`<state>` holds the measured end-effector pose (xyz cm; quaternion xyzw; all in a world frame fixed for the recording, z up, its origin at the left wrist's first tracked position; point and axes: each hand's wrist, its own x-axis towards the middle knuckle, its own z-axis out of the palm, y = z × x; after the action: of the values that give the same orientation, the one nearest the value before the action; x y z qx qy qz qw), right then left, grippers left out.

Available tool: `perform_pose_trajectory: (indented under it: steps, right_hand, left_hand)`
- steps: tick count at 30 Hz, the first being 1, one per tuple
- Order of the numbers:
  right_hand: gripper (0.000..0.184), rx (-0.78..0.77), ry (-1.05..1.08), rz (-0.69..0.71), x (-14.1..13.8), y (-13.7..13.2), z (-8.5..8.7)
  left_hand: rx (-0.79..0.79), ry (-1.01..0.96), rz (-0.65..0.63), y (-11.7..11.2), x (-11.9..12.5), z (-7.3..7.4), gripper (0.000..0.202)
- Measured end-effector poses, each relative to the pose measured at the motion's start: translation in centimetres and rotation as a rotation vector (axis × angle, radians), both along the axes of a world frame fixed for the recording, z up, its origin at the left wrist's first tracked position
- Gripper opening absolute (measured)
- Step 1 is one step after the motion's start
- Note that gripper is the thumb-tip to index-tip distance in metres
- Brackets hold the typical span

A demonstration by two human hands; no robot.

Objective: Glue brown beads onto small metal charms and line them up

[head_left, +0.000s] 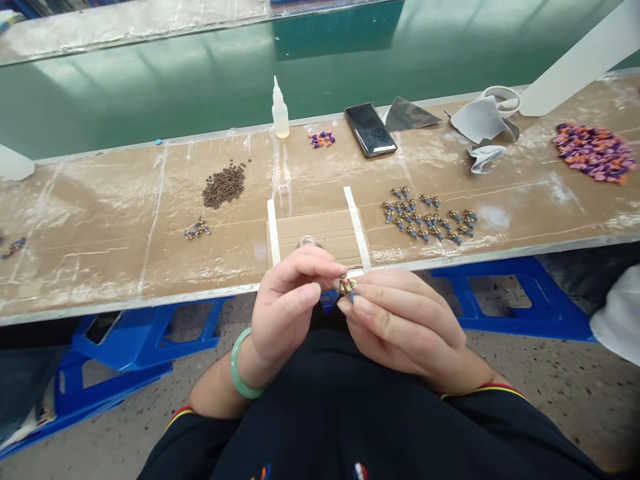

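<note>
My left hand (290,303) and my right hand (400,320) meet over my lap, just below the front edge of the workbench (125,267). Both pinch one tiny coloured piece (346,285) between their fingertips. A green bangle (240,367) sits on my left wrist. On the bench right of my hands lie several small blue and gold pieces in rows (430,217). A pile of small brown discs (225,185) lies to the left, with a few more blue and gold pieces (197,229) near it.
A small squeeze bottle (280,110), a phone (370,129), a few purple and orange pieces (321,139), a larger purple and orange heap (595,151), grey sheets and a tape roll (503,101) lie at the back. Two white strips (357,227) mark the cardboard. Blue frames (500,293) stand under the bench.
</note>
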<state>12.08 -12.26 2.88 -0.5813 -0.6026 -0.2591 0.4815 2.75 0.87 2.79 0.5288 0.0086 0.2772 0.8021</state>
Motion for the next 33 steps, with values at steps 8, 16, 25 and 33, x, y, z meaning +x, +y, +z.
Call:
perform_pose_trajectory:
  steps: [8, 16, 25, 33]
  right_hand:
    - [0.017, -0.016, -0.039, 0.011, 0.3, -0.3, 0.0]
    - [0.017, -0.038, -0.041, 0.054, 0.4, -0.6, 0.1]
    - [0.013, 0.200, 0.096, -0.205, 1.3, -0.1, -3.1]
    - [0.010, 0.084, 0.130, -0.969, 11.1, -9.2, -10.8]
  left_hand:
    - [-0.032, 0.066, -0.032, -0.1, -0.1, 0.4, 0.018]
    - [0.068, -0.002, 0.021, -0.1, -0.1, -0.3, 0.011]
    - [0.101, 0.083, 0.119, 0.2, 0.0, -1.3, 0.029]
    - [-0.016, 0.258, 0.297, 5.3, -0.7, -2.4, 0.023]
